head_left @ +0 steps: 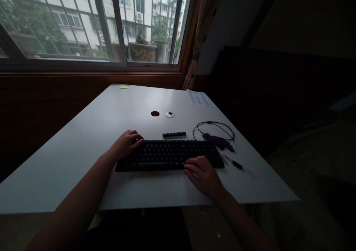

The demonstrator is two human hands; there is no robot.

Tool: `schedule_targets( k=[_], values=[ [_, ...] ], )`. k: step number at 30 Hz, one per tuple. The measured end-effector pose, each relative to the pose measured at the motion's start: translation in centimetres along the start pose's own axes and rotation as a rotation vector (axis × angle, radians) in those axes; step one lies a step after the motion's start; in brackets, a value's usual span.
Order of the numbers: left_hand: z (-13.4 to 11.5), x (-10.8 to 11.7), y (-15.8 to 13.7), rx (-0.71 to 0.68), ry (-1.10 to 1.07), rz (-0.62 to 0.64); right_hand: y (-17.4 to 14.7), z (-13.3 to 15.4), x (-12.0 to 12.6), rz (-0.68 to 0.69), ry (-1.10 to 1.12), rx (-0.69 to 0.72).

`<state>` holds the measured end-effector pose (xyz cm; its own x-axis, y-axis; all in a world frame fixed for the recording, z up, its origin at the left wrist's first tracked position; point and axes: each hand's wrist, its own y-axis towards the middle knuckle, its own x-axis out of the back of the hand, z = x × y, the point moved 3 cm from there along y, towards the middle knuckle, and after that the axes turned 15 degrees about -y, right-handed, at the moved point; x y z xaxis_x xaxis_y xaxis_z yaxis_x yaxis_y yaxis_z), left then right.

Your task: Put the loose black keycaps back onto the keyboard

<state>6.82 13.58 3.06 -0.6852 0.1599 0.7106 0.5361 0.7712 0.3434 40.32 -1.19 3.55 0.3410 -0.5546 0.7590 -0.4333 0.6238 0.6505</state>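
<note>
A black keyboard [164, 152] lies near the front of the white table, its keys facing up. At its upper left corner is my left hand [126, 143], fingers bent and closed over the back edge with the thumb over the keys. My right hand [203, 175] holds the front edge right of the space bar, fingertips on the bottom row of keys and thumb low at the edge. Just behind the keyboard sits a short row of black keycaps [174, 134]. To the right lies a thin tool with a black handle and wire ends [237, 164].
A coiled black cable [219, 123] and a crumpled purple cloth [218, 141] lie behind the keyboard's right end. Farther back are a round hole [155, 114], its white cover [169, 114], a printed sheet [200, 98] and yellow notes [125, 86]. The table [69, 143] ends close in front.
</note>
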Motion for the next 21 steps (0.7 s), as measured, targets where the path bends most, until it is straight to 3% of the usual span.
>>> schedule_targets(
  k=[17,21],
  values=[
    [0.01,0.03,0.05,0.002,-0.009,0.001,-0.38,-0.02,0.85,0.042,0.004,-0.063],
    [0.02,0.04,0.08,0.007,-0.017,-0.003,-0.28,0.34,1.07,0.025,0.057,0.037]
  ],
)
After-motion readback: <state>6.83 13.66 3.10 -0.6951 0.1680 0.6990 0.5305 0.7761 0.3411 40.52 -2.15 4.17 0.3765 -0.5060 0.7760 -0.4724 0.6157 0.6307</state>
